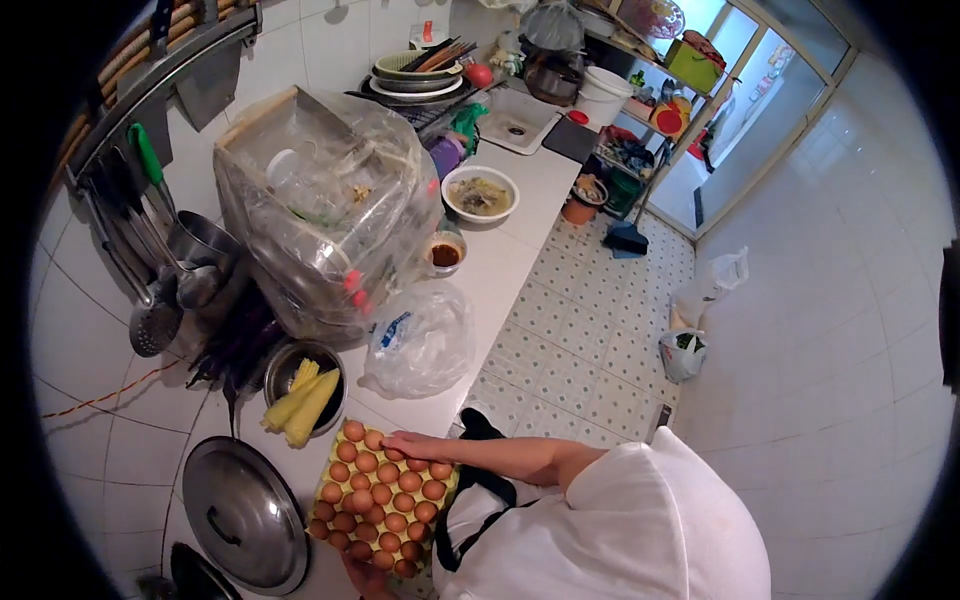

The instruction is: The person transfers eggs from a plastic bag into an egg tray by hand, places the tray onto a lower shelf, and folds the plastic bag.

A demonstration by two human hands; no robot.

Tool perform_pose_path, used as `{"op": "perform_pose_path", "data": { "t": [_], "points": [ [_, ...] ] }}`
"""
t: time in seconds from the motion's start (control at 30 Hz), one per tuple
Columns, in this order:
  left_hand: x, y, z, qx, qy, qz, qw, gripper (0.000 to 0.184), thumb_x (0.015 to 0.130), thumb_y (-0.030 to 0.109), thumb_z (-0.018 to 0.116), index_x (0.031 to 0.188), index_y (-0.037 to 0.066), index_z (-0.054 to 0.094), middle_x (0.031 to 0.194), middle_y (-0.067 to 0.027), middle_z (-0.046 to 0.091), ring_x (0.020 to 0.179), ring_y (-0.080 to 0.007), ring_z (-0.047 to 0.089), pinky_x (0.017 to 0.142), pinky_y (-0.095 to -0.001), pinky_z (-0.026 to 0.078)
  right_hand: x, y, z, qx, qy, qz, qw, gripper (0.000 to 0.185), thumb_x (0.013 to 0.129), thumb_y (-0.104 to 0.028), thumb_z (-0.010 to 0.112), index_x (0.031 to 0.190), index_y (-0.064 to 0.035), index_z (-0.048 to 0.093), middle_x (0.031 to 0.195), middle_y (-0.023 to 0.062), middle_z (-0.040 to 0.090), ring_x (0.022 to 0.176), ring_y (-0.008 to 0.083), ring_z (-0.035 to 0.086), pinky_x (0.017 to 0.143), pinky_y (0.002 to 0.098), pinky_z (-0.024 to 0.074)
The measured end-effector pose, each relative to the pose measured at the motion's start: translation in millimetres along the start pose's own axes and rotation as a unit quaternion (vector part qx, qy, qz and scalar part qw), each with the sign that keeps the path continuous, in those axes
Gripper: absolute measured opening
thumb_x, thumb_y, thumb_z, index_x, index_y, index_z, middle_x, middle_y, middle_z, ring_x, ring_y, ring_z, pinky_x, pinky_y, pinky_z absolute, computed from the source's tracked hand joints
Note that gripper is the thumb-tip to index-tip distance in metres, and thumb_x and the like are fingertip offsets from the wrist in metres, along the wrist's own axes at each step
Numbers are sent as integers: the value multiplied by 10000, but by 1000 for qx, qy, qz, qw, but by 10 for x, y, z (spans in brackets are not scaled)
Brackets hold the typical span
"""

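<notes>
A yellow egg tray [350, 508] filled with brown eggs sits at the front edge of the counter, against my body. My right hand [415, 446] lies along its upper side, fingers over the rim beside the eggs. At the lower side, my left hand [368, 577] grips the rim, with its fingers partly hidden beneath. One egg [362, 499] rests on top of the others. Close to the tray's upper left corner, ears of corn [304, 405] lean in a steel bowl [335, 362]. A large steel lid [247, 515] lies just left of the tray.
A clear plastic bag [420, 340] lies on the counter [500, 255]. Behind it are a plastic-covered rack [330, 190], a sauce bowl [446, 252] and a white bowl of food [480, 195]. Eggplants [240, 335] lie near hanging utensils [157, 325]. A sink [515, 125] is farther along; bags [683, 352] stand on the floor.
</notes>
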State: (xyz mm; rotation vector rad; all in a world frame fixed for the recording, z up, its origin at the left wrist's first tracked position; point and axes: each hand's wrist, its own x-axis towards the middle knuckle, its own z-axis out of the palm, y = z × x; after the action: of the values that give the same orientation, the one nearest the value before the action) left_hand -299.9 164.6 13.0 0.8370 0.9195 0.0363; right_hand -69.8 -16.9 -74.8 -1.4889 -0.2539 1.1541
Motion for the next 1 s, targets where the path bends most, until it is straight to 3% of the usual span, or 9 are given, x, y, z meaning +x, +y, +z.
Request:
{"op": "perform_pose_path", "data": {
  "t": [0.1,0.27,0.4,0.47,0.5,0.6,0.67,0.87,1.0],
  "points": [
    [-4,-2,7,-4,4,0,1000,694,836,400,634,1344,-6,394,1294,-131,484,1147,-252,495,949,-388,401,-76,1,108,21,59,-39,997,616,897,-594,406,1118,-26,496,963,23,498,873,127,429,779,254,381],
    [-37,17,39,-9,14,10,1000,701,832,399,644,1344,-9,395,1293,-134,486,1144,-255,497,945,-389,403,-111,119,113,-6,20,-53,998,666,893,-597,419,1235,-27,449,957,26,505,870,130,440,768,262,391],
    [-79,21,132,-6,25,29,999,706,828,398,652,1343,-11,396,1292,-136,487,1142,-256,499,942,-389,405,-329,-94,91,14,-6,-8,1000,743,892,-568,462,1394,-48,288,1160,111,532,1036,180,483,878,297,396],
    [-166,9,214,-1,34,39,999,709,826,397,656,1343,-12,396,1291,-137,488,1140,-257,499,940,-390,405,-388,-105,99,2,-20,-41,999,628,933,-501,443,1383,-82,315,1110,56,506,995,141,466,858,281,410],
    [-202,23,266,3,37,45,998,710,825,397,657,1343,-13,396,1291,-137,488,1140,-257,500,939,-390,406,-514,-270,101,-32,-6,-104,994,651,933,-493,442,1403,-77,273,1189,103,506,1027,178,491,868,292,421],
    [-343,33,555,35,44,76,996,715,823,396,663,1343,-15,396,1290,-139,489,1138,-259,501,937,-390,407,-925,-734,-7,-22,-48,-75,996,653,933,-465,456,1408,-70,247,1184,127,528,1035,216,515,870,309,427],
    [-475,44,776,56,44,99,993,718,821,396,667,1343,-16,397,1290,-140,490,1137,-259,502,935,-391,408,-832,-365,-84,-48,-5,-185,982,658,928,-430,486,1404,-53,234,1073,117,560,942,216,549,805,318,449],
    [-970,-7,1734,138,17,200,970,726,815,394,679,1342,-19,398,1288,-143,492,1133,-262,504,930,-392,410,-1780,-990,-736,-44,-31,-97,994,703,899,-465,497,1395,-45,229,1089,170,567,954,238,576,817,327,457],
    [-1318,-216,2587,186,-23,258,948,732,812,393,687,1342,-21,398,1287,-145,493,1131,-263,505,927,-392,412,-2132,-746,-1402,-37,36,-209,977,692,922,-473,476,1376,-15,225,1063,148,574,895,209,577,760,336,462]
  ]
}}
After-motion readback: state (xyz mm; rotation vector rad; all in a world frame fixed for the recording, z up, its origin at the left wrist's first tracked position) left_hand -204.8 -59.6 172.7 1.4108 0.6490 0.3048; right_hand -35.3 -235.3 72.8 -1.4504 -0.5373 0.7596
